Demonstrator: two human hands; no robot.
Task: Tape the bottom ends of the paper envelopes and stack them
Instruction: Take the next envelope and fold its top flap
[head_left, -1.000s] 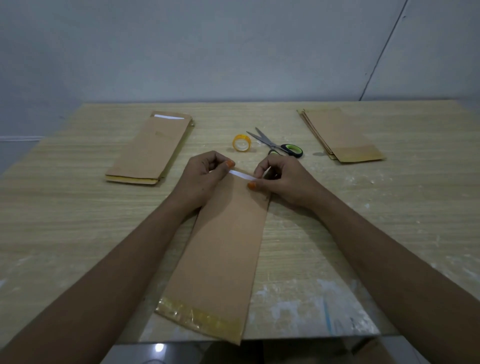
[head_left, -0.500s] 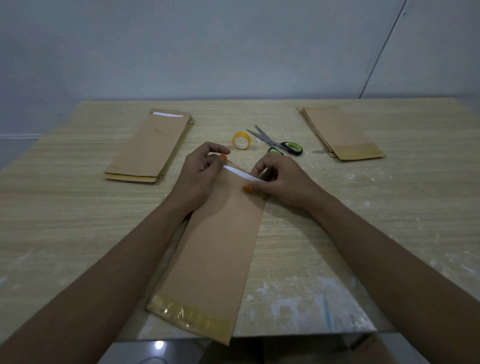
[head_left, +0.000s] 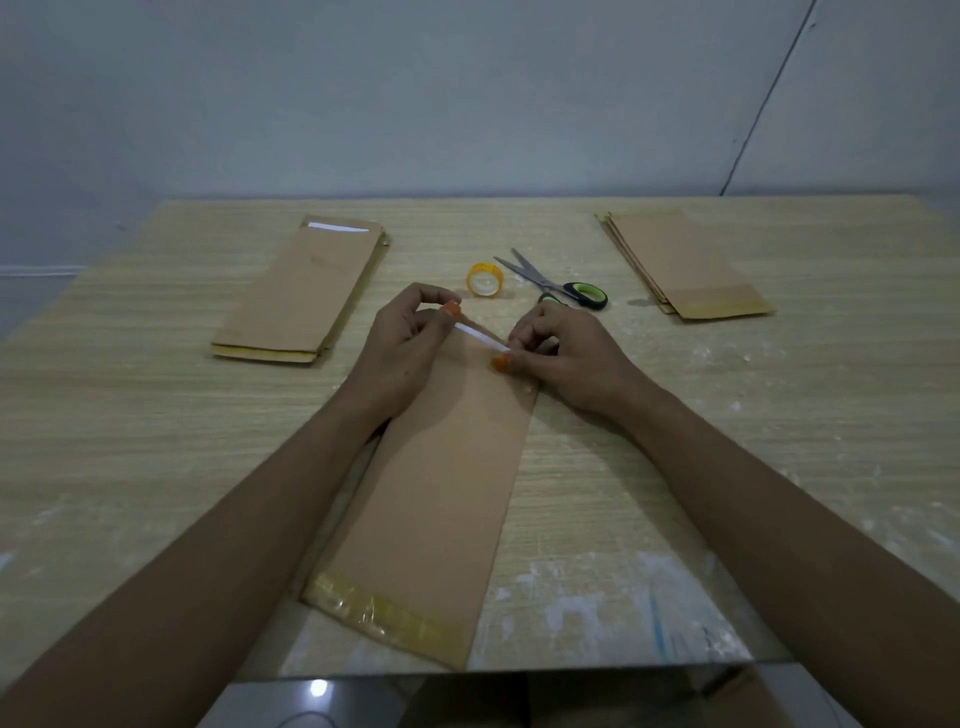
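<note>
A long brown paper envelope (head_left: 441, 478) lies lengthwise in front of me, its near end covered by a yellowish tape band (head_left: 384, 616). My left hand (head_left: 402, 353) pinches the envelope's far left corner with thumb and fingers. My right hand (head_left: 563, 353) pinches the far right corner. A white strip (head_left: 480, 336) shows along the far end between my thumbs. A stack of envelopes (head_left: 301, 296) lies at the back left, and another stack (head_left: 685, 265) at the back right.
A yellow tape roll (head_left: 484, 279) and scissors with black-green handles (head_left: 556, 283) lie just beyond my hands on the wooden table (head_left: 130, 441). The table's near edge runs right under the envelope's taped end. A grey wall stands behind the table.
The envelope has slid and turned slightly to the left, its near end moving left. Both hands kept their pinch on the far corners.
</note>
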